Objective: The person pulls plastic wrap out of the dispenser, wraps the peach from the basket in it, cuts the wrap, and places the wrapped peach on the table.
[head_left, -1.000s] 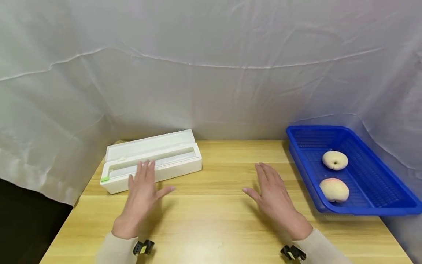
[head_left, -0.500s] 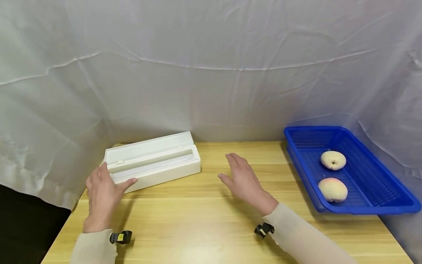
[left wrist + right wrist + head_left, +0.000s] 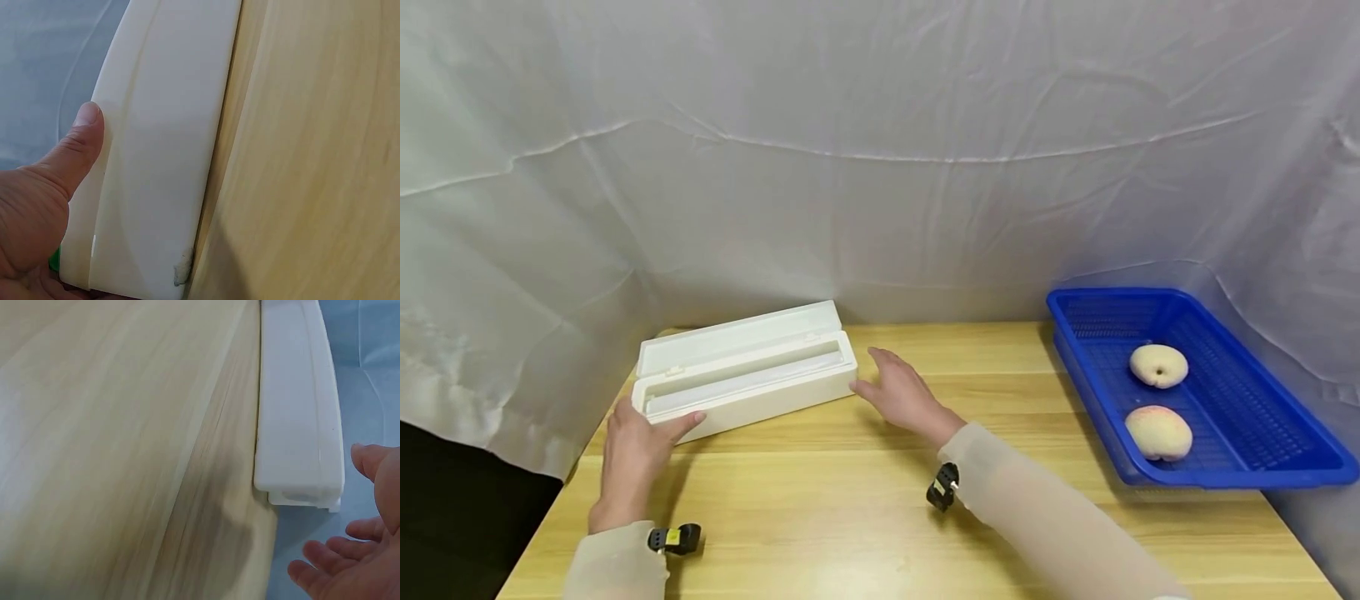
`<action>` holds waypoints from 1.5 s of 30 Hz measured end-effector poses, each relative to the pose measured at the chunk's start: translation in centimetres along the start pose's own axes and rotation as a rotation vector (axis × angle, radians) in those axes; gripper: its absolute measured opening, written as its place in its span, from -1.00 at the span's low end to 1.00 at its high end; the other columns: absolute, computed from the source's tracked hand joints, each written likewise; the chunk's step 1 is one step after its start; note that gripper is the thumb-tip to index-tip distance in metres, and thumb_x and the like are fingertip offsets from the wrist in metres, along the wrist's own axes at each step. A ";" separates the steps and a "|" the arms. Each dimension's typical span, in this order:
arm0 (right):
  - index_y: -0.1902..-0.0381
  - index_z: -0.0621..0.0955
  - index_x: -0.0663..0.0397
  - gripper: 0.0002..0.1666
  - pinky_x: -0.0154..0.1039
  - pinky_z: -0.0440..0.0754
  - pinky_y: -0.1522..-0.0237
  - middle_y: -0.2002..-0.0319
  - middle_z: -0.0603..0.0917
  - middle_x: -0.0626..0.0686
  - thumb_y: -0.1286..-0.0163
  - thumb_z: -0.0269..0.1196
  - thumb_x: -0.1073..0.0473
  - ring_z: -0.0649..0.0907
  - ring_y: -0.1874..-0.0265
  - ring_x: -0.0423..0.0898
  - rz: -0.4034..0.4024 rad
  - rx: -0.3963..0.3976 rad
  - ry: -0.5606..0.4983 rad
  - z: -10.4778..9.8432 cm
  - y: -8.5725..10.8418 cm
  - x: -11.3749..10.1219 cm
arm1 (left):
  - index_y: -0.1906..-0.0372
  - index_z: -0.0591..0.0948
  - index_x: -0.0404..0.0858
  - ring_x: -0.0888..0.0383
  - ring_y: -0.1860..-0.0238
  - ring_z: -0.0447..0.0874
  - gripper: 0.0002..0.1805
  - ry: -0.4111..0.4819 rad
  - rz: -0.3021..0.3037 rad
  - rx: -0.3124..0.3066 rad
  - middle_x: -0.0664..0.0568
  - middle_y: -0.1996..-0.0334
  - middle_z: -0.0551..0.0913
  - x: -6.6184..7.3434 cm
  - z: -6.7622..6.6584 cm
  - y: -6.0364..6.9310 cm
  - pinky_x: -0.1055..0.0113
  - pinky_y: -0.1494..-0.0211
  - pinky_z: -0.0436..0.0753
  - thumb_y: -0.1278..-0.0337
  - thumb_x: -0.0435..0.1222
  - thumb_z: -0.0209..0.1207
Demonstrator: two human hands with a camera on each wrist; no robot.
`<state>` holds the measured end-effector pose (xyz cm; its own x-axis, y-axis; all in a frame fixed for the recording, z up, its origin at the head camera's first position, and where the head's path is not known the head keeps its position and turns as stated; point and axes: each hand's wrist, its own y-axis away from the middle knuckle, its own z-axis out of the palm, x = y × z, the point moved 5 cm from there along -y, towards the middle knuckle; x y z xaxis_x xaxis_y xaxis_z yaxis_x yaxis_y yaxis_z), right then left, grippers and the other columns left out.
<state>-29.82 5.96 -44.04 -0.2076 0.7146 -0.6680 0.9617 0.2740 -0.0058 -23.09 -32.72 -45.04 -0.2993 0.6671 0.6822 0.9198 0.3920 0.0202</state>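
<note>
A long white cling film dispenser lies at the back left of the table, its hinged lid tipped back and a pale roll inside. My left hand holds its left end, the thumb on the near upper edge and the other fingers round the end, mostly hidden. In the left wrist view a bit of green shows behind that thumb. My right hand is beside the dispenser's right end, fingers extended and spread. The right wrist view shows a gap between those fingers and the dispenser's end.
A blue plastic basket stands at the right of the wooden table, with two pale flat peaches in it. Light grey cloth hangs behind and at both sides.
My left hand has moved left from over the dispenser to grip its left end. My right hand has travelled left from near the basket to the dispenser's right end.
</note>
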 end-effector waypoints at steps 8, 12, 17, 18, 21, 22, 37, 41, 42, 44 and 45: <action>-0.64 0.25 0.06 -0.13 0.12 0.51 -0.44 -0.43 0.56 0.21 -0.55 0.29 -0.11 0.55 -0.42 0.15 -0.002 -0.067 -0.168 2.1 -0.7 -0.4 | -0.57 0.00 -0.62 -0.52 -0.35 0.30 0.40 -0.002 -0.008 0.003 -0.65 -0.39 0.24 -0.1 0.3 0.2 -0.40 -0.43 0.32 -0.03 0.24 0.50; -0.58 0.34 0.04 -0.19 0.13 0.60 -0.34 -0.34 0.63 0.17 -0.52 0.33 -0.08 0.62 -0.33 0.14 -0.007 -0.025 -0.200 2.3 -0.6 -0.5 | -0.54 0.08 -0.62 -0.51 -0.34 0.32 0.36 0.003 0.008 0.017 -0.64 -0.37 0.28 0.1 0.5 0.3 -0.40 -0.41 0.34 -0.01 0.22 0.53; -0.47 0.47 0.09 -0.25 0.11 0.65 -0.22 -0.21 0.70 0.13 -0.46 0.40 -0.08 0.67 -0.17 0.12 0.040 0.069 -0.165 1.5 -0.1 -0.1 | -0.48 0.23 -0.57 -0.44 -0.24 0.42 0.25 0.020 0.052 0.020 -0.56 -0.31 0.38 0.8 1.0 0.5 -0.39 -0.30 0.44 0.02 0.21 0.55; -0.44 0.49 0.11 -0.25 0.08 0.67 -0.15 -0.16 0.72 0.12 -0.44 0.42 -0.09 0.68 -0.10 0.10 0.046 0.084 -0.152 1.3 -0.1 0.1 | -0.46 0.26 -0.55 -0.42 -0.22 0.43 0.22 0.021 0.062 0.019 -0.54 -0.30 0.39 1.0 1.1 0.6 -0.38 -0.27 0.46 0.02 0.20 0.56; -0.37 0.53 0.14 -0.27 0.01 0.67 -0.01 -0.05 0.74 0.10 -0.39 0.46 -0.09 0.66 0.06 0.03 0.076 0.131 -0.129 0.7 0.3 0.5 | -0.42 0.33 -0.51 -0.37 -0.18 0.46 0.12 0.023 0.084 0.015 -0.48 -0.27 0.43 1.6 1.4 0.8 -0.35 -0.20 0.50 0.00 0.16 0.57; -0.35 0.55 0.15 -0.28 -0.02 0.66 0.03 -0.02 0.74 0.09 -0.38 0.47 -0.09 0.65 0.11 0.01 0.089 0.146 -0.124 0.6 0.4 0.8 | -0.42 0.34 -0.49 -0.35 -0.16 0.47 0.10 0.024 0.085 0.011 -0.46 -0.26 0.44 1.7 1.6 0.9 -0.33 -0.19 0.51 0.00 0.15 0.57; -0.39 0.51 0.14 -0.05 0.16 0.67 -0.16 -0.11 0.73 0.16 -0.20 0.58 -0.21 0.70 -0.11 0.15 0.186 0.303 -0.034 -2.6 3.8 4.5 | -0.58 0.19 -0.44 -0.33 -0.40 0.40 0.15 0.155 0.074 -0.118 -0.42 -0.46 0.39 4.2 4.6 1.9 -0.26 -0.45 0.42 -0.12 0.09 0.53; -0.40 0.51 0.16 -0.06 0.20 0.65 -0.18 -0.15 0.72 0.20 -0.23 0.56 -0.20 0.69 -0.16 0.19 0.199 0.325 -0.004 -4.1 5.1 6.4 | -0.56 0.23 -0.41 -0.31 -0.41 0.47 0.04 0.169 0.132 -0.154 -0.41 -0.46 0.42 5.6 6.3 2.0 -0.20 -0.40 0.53 -0.20 0.03 0.50; -0.39 0.51 0.17 -0.08 0.20 0.66 -0.16 -0.14 0.72 0.21 -0.25 0.55 -0.20 0.69 -0.15 0.19 0.198 0.331 0.001 -4.5 5.5 6.9 | -0.56 0.25 -0.41 -0.30 -0.41 0.49 0.01 0.175 0.150 -0.160 -0.41 -0.45 0.43 6.0 6.7 2.0 -0.18 -0.38 0.56 -0.22 0.01 0.49; -0.38 0.52 0.18 -0.11 0.22 0.66 -0.11 -0.13 0.73 0.23 -0.27 0.54 -0.19 0.70 -0.13 0.22 0.200 0.350 0.016 -5.4 6.1 7.7 | -0.56 0.26 -0.39 -0.29 -0.38 0.53 -0.03 0.193 0.182 -0.180 -0.40 -0.44 0.45 6.9 7.5 1.9 -0.13 -0.32 0.64 -0.26 -0.03 0.47; -0.37 0.53 0.19 -0.12 0.23 0.67 -0.09 -0.12 0.73 0.24 -0.28 0.53 -0.18 0.70 -0.12 0.23 0.201 0.359 0.023 -5.8 6.4 8.1 | -0.57 0.26 -0.38 -0.28 -0.38 0.55 -0.05 0.200 0.195 -0.193 -0.40 -0.44 0.46 7.3 8.0 1.9 -0.10 -0.29 0.67 -0.29 -0.04 0.45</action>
<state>-26.36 17.26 -45.15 -0.0092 0.7461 -0.6658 0.9840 -0.1117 -0.1387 -25.57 -22.03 -45.83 -0.0745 0.5731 0.8161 0.9916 0.1292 -0.0002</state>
